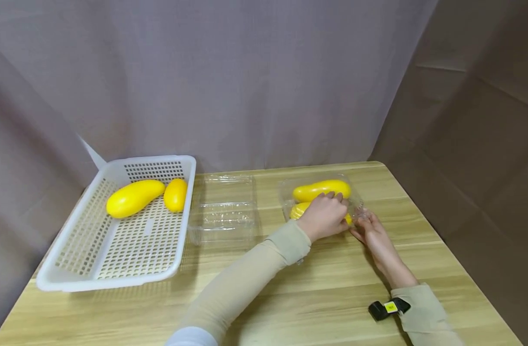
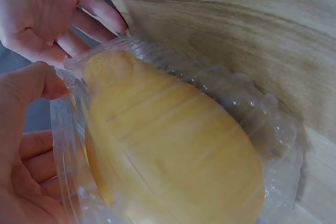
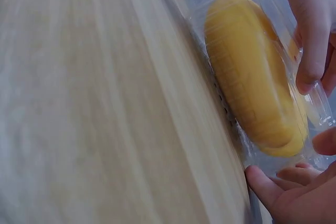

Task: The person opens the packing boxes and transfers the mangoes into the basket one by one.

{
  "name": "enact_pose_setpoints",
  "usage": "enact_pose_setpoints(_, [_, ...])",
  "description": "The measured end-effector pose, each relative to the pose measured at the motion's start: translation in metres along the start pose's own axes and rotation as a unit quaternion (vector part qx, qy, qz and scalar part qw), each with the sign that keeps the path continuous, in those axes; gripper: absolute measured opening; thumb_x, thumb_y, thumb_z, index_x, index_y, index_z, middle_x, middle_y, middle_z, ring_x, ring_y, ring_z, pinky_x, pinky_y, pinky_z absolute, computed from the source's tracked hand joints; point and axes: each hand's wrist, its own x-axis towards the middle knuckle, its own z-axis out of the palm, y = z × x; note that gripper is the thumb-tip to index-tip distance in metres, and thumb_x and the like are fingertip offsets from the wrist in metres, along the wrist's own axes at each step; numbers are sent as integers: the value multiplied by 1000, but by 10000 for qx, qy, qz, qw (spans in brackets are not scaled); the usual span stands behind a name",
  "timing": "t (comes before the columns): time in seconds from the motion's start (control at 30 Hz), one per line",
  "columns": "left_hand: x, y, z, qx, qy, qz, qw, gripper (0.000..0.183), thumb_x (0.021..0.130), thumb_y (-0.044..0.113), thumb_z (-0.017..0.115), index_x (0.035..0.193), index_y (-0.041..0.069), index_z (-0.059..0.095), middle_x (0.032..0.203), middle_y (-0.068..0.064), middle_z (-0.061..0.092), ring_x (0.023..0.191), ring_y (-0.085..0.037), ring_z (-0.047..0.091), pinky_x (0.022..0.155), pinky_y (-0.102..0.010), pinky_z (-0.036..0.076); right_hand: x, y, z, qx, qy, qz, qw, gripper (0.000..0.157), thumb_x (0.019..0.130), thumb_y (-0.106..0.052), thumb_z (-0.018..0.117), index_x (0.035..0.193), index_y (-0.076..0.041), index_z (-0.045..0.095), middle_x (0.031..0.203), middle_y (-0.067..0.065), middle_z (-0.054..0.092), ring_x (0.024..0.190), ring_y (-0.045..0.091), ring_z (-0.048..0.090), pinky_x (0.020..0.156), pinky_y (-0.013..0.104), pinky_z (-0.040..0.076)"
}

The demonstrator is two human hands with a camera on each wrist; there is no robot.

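Two yellow fruits (image 1: 322, 189) lie in a clear container (image 2: 241, 93) at the left hand (image 1: 324, 216), whose thumb, hidden overhead but plain in the left wrist view, pinches the rim; the right hand (image 1: 373, 235) touches one end, whether gripping I can't tell. Left of both hands sit one clear box (image 1: 227, 211) and one white basket (image 1: 112, 282) holding two more yellow fruits (image 1: 134, 198); rightward, tabletop (image 1: 424, 250) stretches to its edge.

Behind the left hand (image 1: 325, 216) one fruit (image 1: 321, 190), beneath it another (image 1: 298, 210), are lying in a clamshell (image 2: 286, 127); leftward, a second clamshell (image 1: 227, 214), then a basket (image 1: 130, 257) containing two fruits (image 1: 134, 198), are standing.
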Motion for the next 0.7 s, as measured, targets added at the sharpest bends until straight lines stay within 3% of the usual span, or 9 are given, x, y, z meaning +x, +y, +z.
enact_pose_setpoints(0.1, [-1, 0, 0, 55, -27, 7, 10000, 30, 90, 39, 68, 109, 16, 73, 100, 2, 66, 94, -16, 64, 77, -29, 54, 0, 1, -3, -96, 24, -78, 9999, 57, 111, -23, 19, 158, 5, 6, 163, 25, 14, 146, 36, 27, 96, 16, 47])
enact_pose_setpoints(0.27, [-2, 0, 0, 109, -60, 19, 9999, 33, 90, 38, 67, 114, 16, 72, 101, 3, 65, 92, -13, 63, 77, -27, 53, 0, 2, -8, -94, 108, -116, 9998, 56, 111, -27, 24, 156, 6, 14, 160, 26, 22, 127, 7, 50, 95, 20, 50])
enact_pose_setpoints(0.37, [-2, 0, -1, 95, -89, 33, 9999, 33, 90, 37, 67, 113, 15, 72, 100, 3, 65, 90, -13, 62, 75, -26, 53, 0, 3, -9, -25, 141, -123, 9998, 57, 111, -28, 30, 154, 7, 16, 155, 26, 27, 112, -5, 51, 95, 21, 50])
enact_pose_setpoints(0.7, [-1, 1, -1, 190, -127, 66, 9997, 34, 91, 40, 67, 114, 16, 72, 101, 3, 65, 92, -13, 63, 75, -27, 54, -1, 1, -11, 190, 470, 87, 9987, 48, 109, -25, 40, 146, 4, 32, 134, 12, 44, 110, 4, 55, 91, 22, 53])
